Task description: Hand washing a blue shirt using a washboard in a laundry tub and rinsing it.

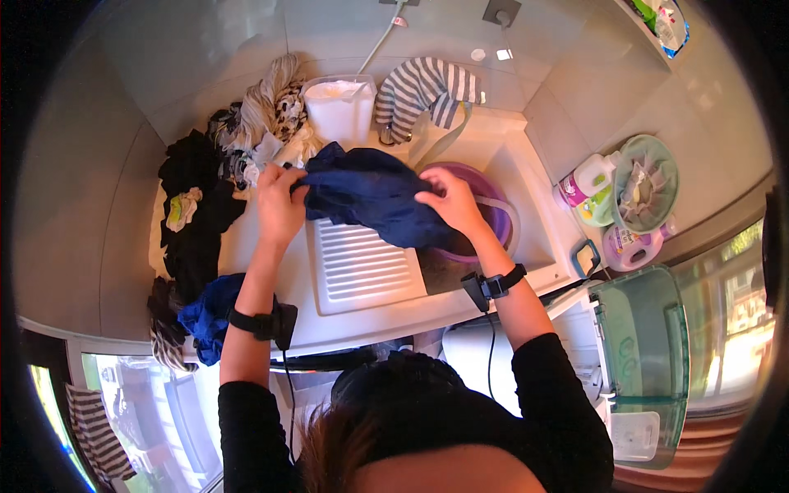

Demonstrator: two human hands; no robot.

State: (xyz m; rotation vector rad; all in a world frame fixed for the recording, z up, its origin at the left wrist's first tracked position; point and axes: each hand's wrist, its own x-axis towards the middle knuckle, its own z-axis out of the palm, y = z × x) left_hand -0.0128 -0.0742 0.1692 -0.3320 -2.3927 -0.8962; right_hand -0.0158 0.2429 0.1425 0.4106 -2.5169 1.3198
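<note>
A dark navy garment [376, 191] is stretched between my two hands above a white laundry sink. My left hand [278, 200] pinches its left end, and my right hand [453, 200] grips the upper right part. Beneath the cloth shows the sink's ribbed washboard [363, 265]. A purple basin [502, 225] stands in the sink bowl, partly hidden by the garment and my right hand. The fabric's lower right part hangs over the basin's near side; whether it touches the rim I cannot tell.
Dark clothes [191, 228], a blue garment [216, 314] and patterned fabrics [265, 117] line the left side. Behind stand a tub of white powder [340, 114] and a striped cloth [419, 92] draped near the tap. Detergent bottles [632, 246] and a lined bin [669, 166] are at right.
</note>
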